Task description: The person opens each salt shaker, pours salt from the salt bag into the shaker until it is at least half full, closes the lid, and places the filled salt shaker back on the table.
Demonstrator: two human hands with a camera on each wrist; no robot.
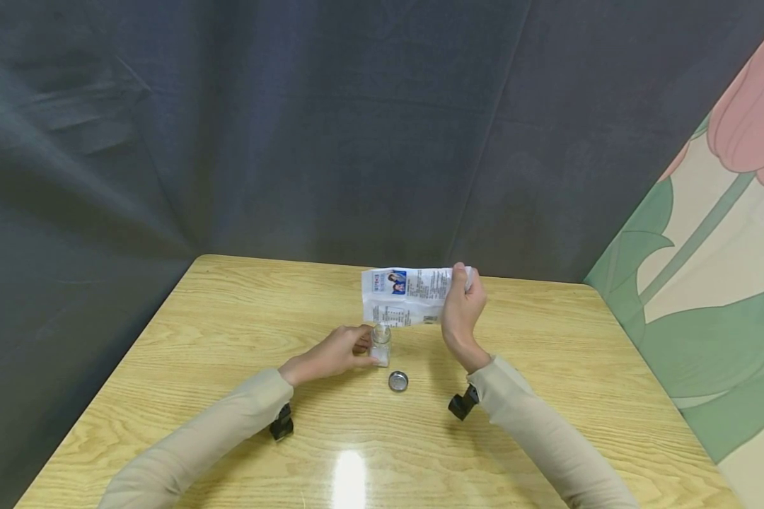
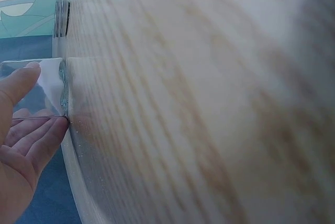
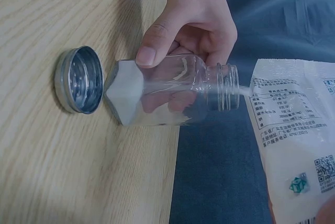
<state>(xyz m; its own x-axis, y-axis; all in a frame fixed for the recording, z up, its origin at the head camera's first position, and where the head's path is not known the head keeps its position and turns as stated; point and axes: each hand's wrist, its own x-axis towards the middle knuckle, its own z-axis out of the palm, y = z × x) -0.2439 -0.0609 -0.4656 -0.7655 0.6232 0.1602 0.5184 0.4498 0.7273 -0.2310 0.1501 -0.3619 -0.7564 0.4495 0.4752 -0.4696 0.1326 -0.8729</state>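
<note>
A small clear glass jar (image 1: pixel 380 349) stands upright on the table, and my left hand (image 1: pixel 337 352) grips it low on its left side. The right wrist view shows thumb and fingers round the jar's body (image 3: pixel 175 90). White powder or fine grains (image 3: pixel 125 89) cover its bottom. My right hand (image 1: pixel 463 311) holds the right end of a white printed packet (image 1: pixel 414 293), tipped with its left end over the jar. From the packet's corner (image 3: pixel 256 85) a thin white stream runs into the open threaded mouth (image 3: pixel 227 87).
A silver metal lid (image 1: pixel 397 381) lies on the table, just in front of the jar and a little to its right, hollow side up. The wooden table (image 1: pixel 229 332) ends at a dark curtain (image 1: pixel 356 141). A flower-patterned panel (image 1: pixel 707 283) stands on the right.
</note>
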